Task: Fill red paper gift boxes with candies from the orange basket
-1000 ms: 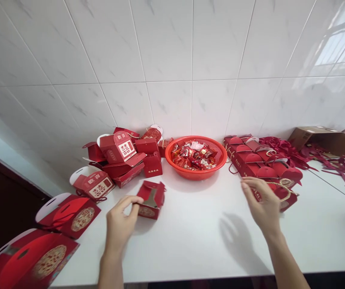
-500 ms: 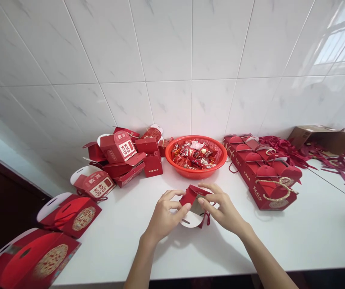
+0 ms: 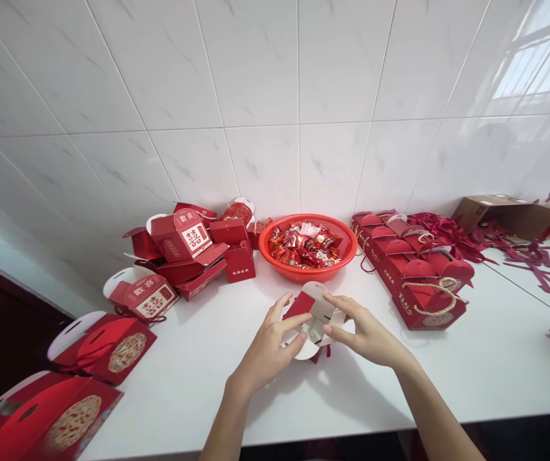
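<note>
Right now, the left hand (image 3: 272,342) has thumb and forefinger parted and bent over the left side of a small red box (image 3: 317,323); whether they pinch a panel, I cannot tell. Opposite them, the right hand (image 3: 368,336) sets thumb and forefinger apart against the box's right side, at a white flap (image 3: 334,331); whether they squeeze it does not show either. The box sits open between both sets of fingers, its pale inside facing up. Just beyond the fingertips stands a red plastic basket (image 3: 309,275) of wrapped candies (image 3: 306,246). Off to the right of the fingers runs a row of red boxes (image 3: 402,272), then a heap of ribbons (image 3: 431,227) and a brown carton (image 3: 469,214). Well left of the fingers is a jumbled pile of red boxes (image 3: 181,246) by the tiled wall (image 3: 260,70). A white table (image 3: 173,384) lies beneath the hands.
</note>
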